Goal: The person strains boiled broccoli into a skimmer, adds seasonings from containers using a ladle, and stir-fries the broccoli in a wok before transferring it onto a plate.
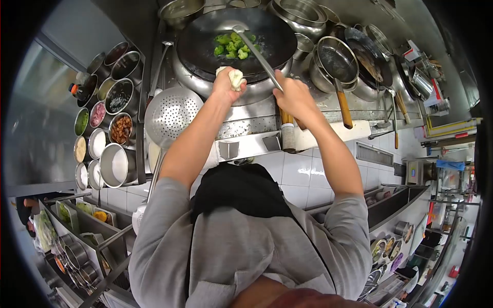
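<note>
A large black wok (197, 43) sits on the stove with bright green broccoli florets (233, 49) in its middle. At the near rim of the wok, my left hand (226, 90) is closed around a folded whitish cloth (236, 79); whether it also grips the wok's edge is hidden. My right hand (295, 96) is wrapped round the handle of a metal ladle (261, 59), whose head rests among the far florets.
A perforated strainer (173, 115) lies left of the wok. Seasoning containers (116, 164) line the left counter. To the right stand a wooden-handled strainer (337, 59) over a pot and another dark wok (367, 54). A bamboo brush (287, 134) hangs at the stove's front edge.
</note>
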Demonstrator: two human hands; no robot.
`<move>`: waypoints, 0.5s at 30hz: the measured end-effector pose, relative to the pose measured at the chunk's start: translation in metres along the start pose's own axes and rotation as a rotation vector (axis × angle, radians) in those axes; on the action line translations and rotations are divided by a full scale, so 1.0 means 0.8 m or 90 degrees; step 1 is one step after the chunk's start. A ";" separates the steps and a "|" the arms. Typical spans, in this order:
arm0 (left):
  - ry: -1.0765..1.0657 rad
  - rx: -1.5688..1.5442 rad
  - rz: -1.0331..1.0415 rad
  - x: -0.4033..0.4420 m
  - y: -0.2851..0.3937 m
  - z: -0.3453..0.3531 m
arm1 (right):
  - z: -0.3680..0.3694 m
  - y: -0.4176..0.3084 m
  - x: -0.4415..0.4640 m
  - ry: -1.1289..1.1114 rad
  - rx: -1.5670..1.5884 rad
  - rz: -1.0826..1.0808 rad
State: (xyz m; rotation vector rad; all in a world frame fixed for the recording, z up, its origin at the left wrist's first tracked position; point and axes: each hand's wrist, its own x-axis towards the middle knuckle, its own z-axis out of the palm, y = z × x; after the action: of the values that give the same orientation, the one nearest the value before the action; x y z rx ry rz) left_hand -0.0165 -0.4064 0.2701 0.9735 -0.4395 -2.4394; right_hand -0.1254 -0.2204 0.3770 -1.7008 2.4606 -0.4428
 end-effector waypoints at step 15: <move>0.061 -0.012 0.034 -0.037 0.000 0.022 | -0.139 -0.032 -0.103 -0.265 0.390 0.218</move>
State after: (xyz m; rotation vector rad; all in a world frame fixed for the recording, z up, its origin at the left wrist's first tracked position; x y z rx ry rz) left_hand -0.0100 -0.3888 0.2987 1.0529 -0.4036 -2.3332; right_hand -0.1012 -0.1337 0.4846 -0.9874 1.9739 -0.6355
